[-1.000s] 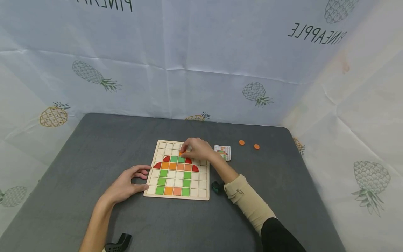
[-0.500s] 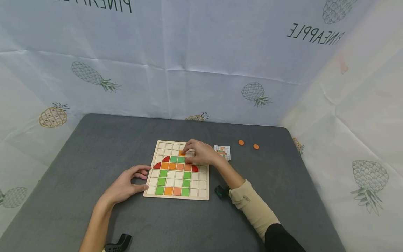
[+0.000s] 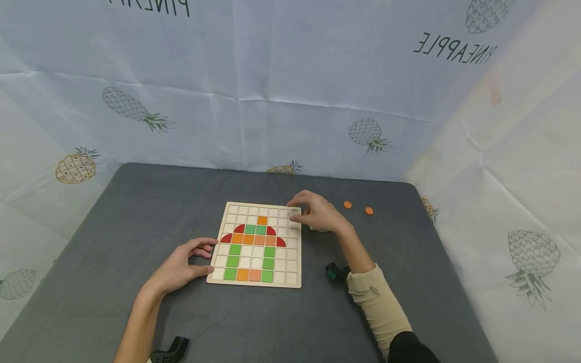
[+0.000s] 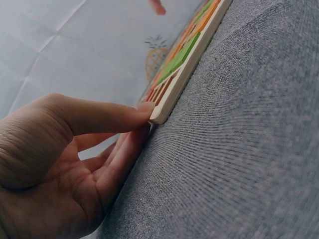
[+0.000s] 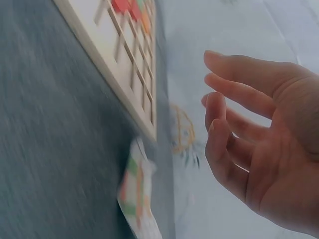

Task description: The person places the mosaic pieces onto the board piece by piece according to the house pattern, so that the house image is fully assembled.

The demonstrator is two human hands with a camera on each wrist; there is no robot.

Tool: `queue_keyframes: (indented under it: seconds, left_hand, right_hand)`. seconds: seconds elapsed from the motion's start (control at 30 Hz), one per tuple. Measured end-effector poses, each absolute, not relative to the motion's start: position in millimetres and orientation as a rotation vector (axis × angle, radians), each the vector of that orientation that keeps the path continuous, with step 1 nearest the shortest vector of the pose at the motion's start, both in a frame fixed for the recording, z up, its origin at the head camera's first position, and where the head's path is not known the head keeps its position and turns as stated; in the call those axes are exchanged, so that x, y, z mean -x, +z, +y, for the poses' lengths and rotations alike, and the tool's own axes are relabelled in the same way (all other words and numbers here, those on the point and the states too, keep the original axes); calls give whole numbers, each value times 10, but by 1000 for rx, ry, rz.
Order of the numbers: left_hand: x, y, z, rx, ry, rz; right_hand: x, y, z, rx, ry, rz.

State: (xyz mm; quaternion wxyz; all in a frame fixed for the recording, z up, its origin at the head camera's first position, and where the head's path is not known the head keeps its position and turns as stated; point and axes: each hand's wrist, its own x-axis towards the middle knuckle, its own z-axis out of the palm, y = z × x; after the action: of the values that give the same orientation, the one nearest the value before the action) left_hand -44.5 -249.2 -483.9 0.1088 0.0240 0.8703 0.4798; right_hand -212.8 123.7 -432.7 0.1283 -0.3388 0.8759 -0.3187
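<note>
A wooden grid board [image 3: 290, 264] lies on the grey table, its red, green and orange tiles set in a mushroom-like pattern. An orange square tile [image 3: 262, 220] sits at the top of the pattern. My left hand [image 3: 181, 267] touches the board's left edge with thumb and a fingertip; in the left wrist view the thumb [image 4: 112, 115] rests at a corner. My right hand [image 3: 320, 212] hovers over the board's upper right corner, fingers loosely bent, holding nothing. Below it in the right wrist view lies a pattern card [image 5: 137, 191], mostly hidden in the head view.
Two orange discs [image 3: 347, 204] [image 3: 369, 210] lie on the table [image 3: 363, 242] to the right of my right hand. Black devices sit by the left wrist [image 3: 170, 350] and the right wrist [image 3: 335, 272]. A pineapple-print cloth [image 3: 254, 131] hangs behind the table.
My right hand has let go of the orange square tile, now in a cell at the top of the pattern, and moved right toward the card. My left hand has stayed put.
</note>
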Motion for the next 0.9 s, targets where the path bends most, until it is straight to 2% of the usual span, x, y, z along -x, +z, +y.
queue_keyframes:
  seconds: [0.43, 0.9]
  left_hand:
    - [442, -4820, -2485, -76, 1423, 2557]
    - [446, -4822, -2487, -82, 1426, 2554]
  right_hand:
    - [2357, -4340, 2007, 750, -1103, 2615]
    - [2588, -4635, 2532, 337, -1030, 2714]
